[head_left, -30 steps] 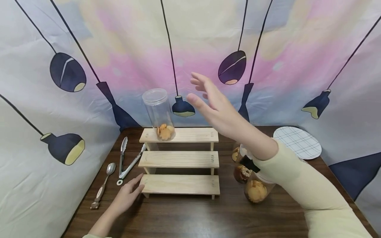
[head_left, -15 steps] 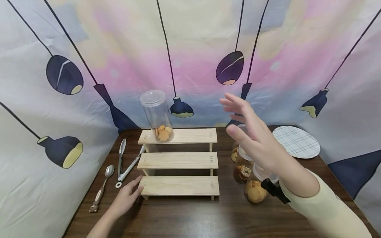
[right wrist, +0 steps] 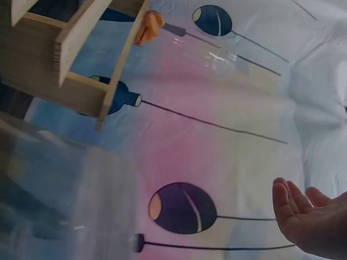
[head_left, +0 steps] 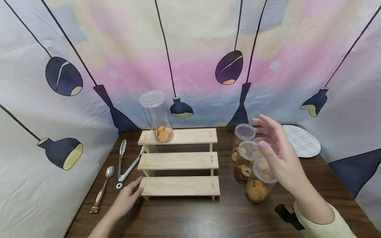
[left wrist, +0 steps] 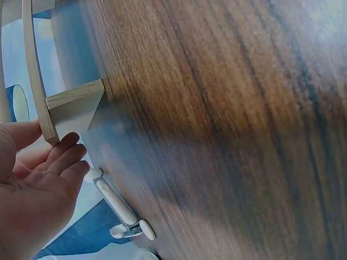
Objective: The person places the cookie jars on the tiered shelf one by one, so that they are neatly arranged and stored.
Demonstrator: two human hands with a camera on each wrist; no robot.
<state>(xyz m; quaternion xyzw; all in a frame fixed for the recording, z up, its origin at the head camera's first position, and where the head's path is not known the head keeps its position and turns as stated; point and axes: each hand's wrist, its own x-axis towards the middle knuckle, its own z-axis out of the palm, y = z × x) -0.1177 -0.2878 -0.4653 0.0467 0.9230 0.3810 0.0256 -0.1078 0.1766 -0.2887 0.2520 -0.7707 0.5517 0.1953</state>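
A three-step wooden display rack stands mid-table. My left hand holds the left end of its lowest board; in the left wrist view the thumb and fingers lie on either side of the board end. On the top step, toward the left, a tall clear lidded jar has a few cookies at its bottom. My right hand is raised beside a group of lidded cookie jars, its fingers loosely spread and holding nothing. It partly covers the front jar and the ones behind.
Metal tongs and a spoon with a figure on its handle lie left of the rack. A round checked mat is at the back right. Behind the dark wooden table hangs a cloth printed with lamps.
My right hand has moved right and down, from near the top step to beside the jars. The left hand keeps its place at the rack, and the jar on the top step stays put.
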